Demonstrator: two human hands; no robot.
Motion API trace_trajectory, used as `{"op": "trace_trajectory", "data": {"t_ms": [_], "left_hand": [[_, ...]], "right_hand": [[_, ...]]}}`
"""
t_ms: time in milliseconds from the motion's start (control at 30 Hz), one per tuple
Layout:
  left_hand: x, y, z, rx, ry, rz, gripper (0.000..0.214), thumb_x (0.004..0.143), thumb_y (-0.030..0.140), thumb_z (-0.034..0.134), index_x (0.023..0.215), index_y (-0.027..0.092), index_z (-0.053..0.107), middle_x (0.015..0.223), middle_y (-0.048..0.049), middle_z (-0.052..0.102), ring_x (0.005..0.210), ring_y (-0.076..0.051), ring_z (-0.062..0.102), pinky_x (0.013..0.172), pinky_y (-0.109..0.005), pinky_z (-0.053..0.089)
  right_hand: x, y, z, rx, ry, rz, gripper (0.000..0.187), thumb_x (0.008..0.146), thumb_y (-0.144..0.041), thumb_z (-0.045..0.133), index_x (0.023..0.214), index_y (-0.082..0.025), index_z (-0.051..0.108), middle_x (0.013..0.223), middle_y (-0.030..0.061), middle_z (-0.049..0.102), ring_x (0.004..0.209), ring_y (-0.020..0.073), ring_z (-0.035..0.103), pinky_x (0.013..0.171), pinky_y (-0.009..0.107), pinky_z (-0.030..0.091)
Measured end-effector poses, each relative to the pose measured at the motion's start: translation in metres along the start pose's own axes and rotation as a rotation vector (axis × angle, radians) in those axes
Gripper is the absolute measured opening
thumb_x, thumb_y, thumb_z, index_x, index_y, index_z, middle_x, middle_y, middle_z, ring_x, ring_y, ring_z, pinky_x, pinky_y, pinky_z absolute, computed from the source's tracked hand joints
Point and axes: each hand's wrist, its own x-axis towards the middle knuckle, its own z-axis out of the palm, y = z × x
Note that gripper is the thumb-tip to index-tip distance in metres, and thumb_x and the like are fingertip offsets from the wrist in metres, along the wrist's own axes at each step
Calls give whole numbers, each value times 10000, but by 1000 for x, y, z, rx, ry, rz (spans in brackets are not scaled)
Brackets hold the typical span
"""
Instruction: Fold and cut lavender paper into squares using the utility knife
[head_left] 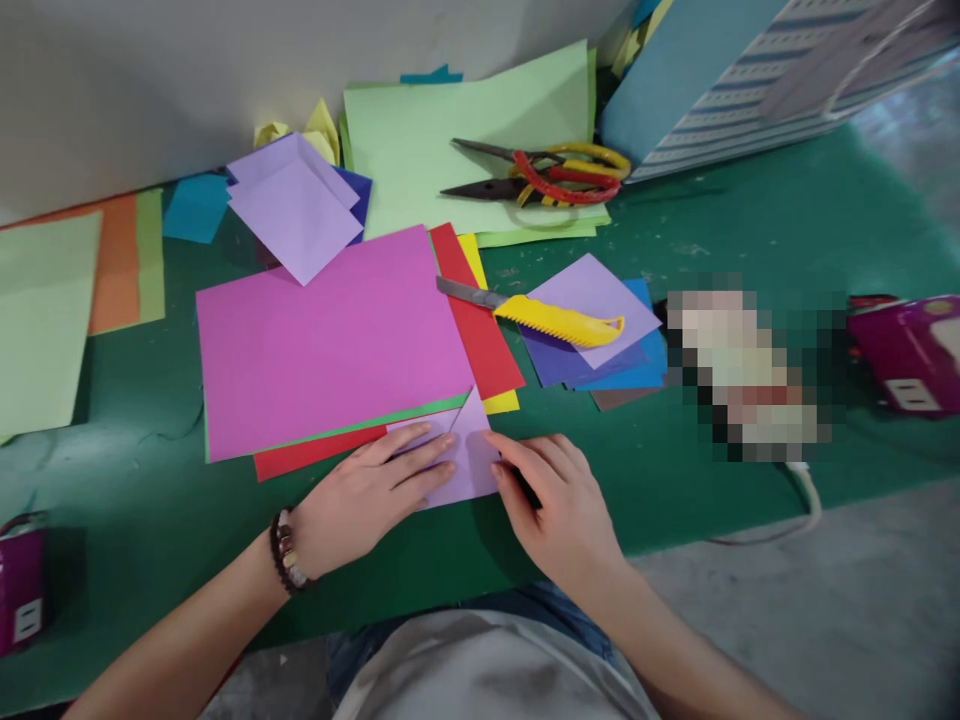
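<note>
A small lilac paper piece (471, 455) lies on the green table near its front edge, partly folded. My left hand (367, 495) lies flat on its left half with fingers stretched out. My right hand (559, 500) presses its fingertips on the piece's right edge, fingers extended. A beaded bracelet (285, 552) is on my left wrist. Just behind the piece sits a stack of large sheets, magenta (322, 340) on top, with green, red (480, 320) and yellow under it.
A yellow-handled utility knife (551, 318) rests on lilac and blue squares (600, 340). Scissors (547, 175) lie on a light green sheet (450, 140). More lilac squares (296, 205) at the back left. Purple boxes (911, 350) stand right; another (21, 585) left. The table's front edge (712, 530) is close.
</note>
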Motion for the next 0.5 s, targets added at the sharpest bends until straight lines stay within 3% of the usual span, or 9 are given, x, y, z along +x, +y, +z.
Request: {"op": "trace_trajectory", "data": {"t_ms": [267,500], "left_hand": [[2,1,-4,58,-39,5,472,980,292,446,1434,190,371,1533,19,338,1401,-191,318,1160,-375,281],[4,2,-5,44,-29,1,456,958,272,490,1406,222,419,1514,26,373,1396,-197,327,1152,-381,294]], "right_hand": [[2,0,0,27,14,-10,346,905,-144,474,1226,-188,594,789,45,591,766,189,517,698,355,444],[1,1,-1,34,12,-24,411,900,-135,468,1291,-228,558,823,53,572,786,195,519,709,367,463]]}}
